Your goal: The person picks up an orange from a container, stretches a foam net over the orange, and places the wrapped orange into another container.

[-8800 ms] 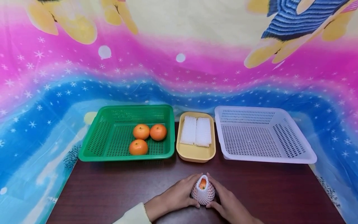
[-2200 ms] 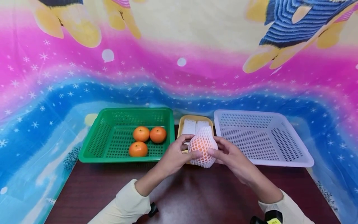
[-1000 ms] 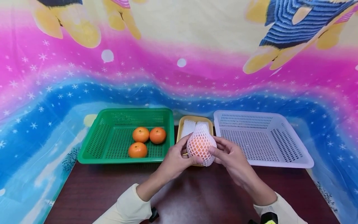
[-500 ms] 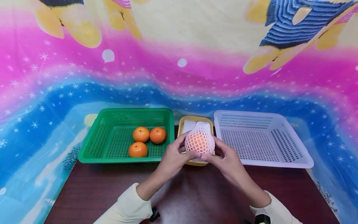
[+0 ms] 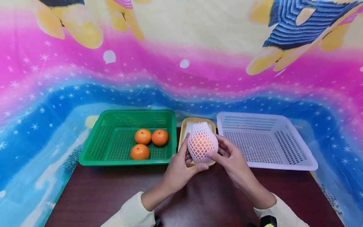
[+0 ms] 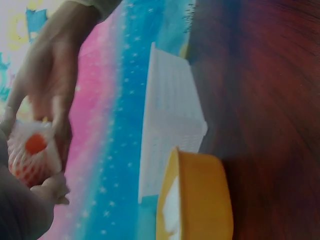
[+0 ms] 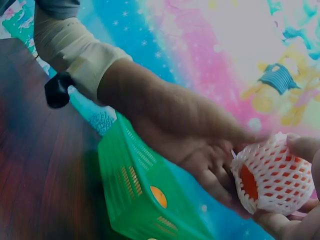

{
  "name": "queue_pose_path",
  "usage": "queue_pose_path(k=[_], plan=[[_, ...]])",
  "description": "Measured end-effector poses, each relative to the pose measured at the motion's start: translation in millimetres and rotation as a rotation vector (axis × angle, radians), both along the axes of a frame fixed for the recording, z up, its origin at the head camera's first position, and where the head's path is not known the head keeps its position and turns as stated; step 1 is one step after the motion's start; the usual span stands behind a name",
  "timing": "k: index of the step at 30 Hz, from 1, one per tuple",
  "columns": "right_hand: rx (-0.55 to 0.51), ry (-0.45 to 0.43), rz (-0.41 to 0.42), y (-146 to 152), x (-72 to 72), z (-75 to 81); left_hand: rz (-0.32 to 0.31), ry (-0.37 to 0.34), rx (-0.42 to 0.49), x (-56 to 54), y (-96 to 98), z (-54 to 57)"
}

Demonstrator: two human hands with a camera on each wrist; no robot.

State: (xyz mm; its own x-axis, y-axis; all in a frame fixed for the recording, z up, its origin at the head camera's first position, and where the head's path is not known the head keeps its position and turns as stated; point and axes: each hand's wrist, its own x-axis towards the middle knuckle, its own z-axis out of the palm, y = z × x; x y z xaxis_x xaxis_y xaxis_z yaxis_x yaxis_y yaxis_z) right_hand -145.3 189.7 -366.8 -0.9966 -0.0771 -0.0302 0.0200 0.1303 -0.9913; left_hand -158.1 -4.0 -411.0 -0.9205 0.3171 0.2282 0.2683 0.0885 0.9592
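Note:
Between my two hands, above the front of the yellow tray [image 5: 212, 125], is an orange in a white foam net [image 5: 202, 143]. My left hand [image 5: 179, 168] holds its left side, fingers behind it and the thumb low in front. My right hand [image 5: 236, 164] grips the other side, thumb on the net's front. The net gathers to a narrow neck at the far end. In the right wrist view, bare orange peel [image 7: 248, 182] shows through the net's other opening. White foam nets [image 5: 190, 126] lie in the tray, mostly hidden by the wrapped fruit.
On the left stands a green basket [image 5: 127, 162] with three bare oranges [image 5: 142, 136] in it. A pale lilac basket [image 5: 279, 165] is on the right. The dark wooden table [image 5: 198, 201] extends in front, and a printed cloth [image 5: 181, 82] hangs behind.
Earlier, the wrapped orange was low over the table's front; both hands have since raised it before the tray. In the last second they turn it slightly, and the left thumb slides down off its front.

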Motion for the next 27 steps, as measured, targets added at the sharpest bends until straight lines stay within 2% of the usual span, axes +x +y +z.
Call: queue_pose_path(k=[4,9,11,14,17,22,27], plan=[[-0.040,0.016,0.002,4,1.0,-2.0,-0.020,0.003,0.054,-7.6,-8.6,8.1],[-0.100,0.063,0.023,5,1.9,-4.1,-0.058,-0.122,0.177,-16.4,-10.6,18.7],[-0.092,0.079,0.019,4,1.8,-4.8,-0.061,-0.143,0.199,-16.8,-9.5,19.6],[-0.047,0.078,0.019,3,1.6,-5.1,-0.049,-0.121,0.218,-14.8,-7.1,18.9],[0.024,0.056,0.028,2,2.1,-4.4,-0.041,-0.070,0.245,-12.8,-5.2,17.5],[0.079,0.066,0.037,1,2.8,-3.2,-0.011,-0.025,0.202,-11.3,-4.6,18.8],[0.031,0.132,0.060,2,2.3,-4.9,0.001,-0.042,0.112,-12.6,-7.0,22.3]])
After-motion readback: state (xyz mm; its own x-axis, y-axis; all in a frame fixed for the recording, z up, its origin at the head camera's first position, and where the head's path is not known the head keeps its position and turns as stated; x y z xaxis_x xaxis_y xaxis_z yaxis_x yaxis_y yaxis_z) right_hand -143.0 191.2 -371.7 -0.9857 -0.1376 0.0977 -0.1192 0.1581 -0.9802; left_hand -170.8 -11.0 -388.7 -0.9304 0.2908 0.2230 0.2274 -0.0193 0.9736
